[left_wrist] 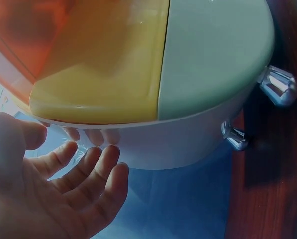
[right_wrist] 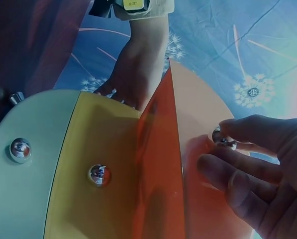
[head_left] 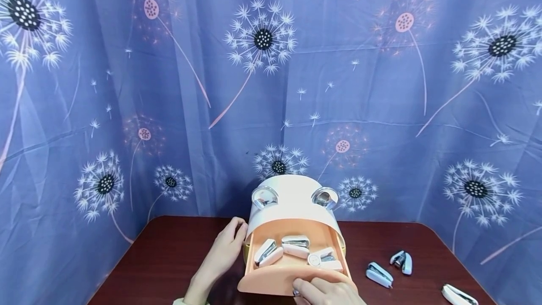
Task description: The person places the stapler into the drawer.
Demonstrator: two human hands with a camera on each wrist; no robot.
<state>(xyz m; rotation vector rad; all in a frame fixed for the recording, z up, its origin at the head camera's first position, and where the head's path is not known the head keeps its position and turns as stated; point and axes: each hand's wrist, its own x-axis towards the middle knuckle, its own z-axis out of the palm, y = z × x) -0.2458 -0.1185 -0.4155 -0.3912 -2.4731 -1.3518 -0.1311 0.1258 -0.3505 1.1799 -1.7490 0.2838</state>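
Observation:
A rounded white cabinet (head_left: 292, 201) holds a peach top drawer (head_left: 264, 281) that stands pulled out. Inside the drawer lie three small staplers: one at the left (head_left: 272, 257), one in the middle (head_left: 295, 250) and one at the right (head_left: 332, 265). My right hand (head_left: 328, 293) pinches the drawer's silver knob (right_wrist: 217, 135) between thumb and fingers. Below it, a yellow drawer (right_wrist: 101, 144) and a pale green drawer (right_wrist: 31, 164) are closed. Beside the cabinet's left side is my left hand (head_left: 226, 244), fingers loosely bent, fingertips right at the white shell.
On the dark red-brown table (head_left: 169, 258), to the right of the cabinet, lie a light blue stapler (head_left: 378, 275), another bluish stapler (head_left: 406, 263) spread apart, and a white stapler (head_left: 459, 295) near the right edge. A blue dandelion-print curtain (head_left: 271, 102) hangs behind the table and along its sides.

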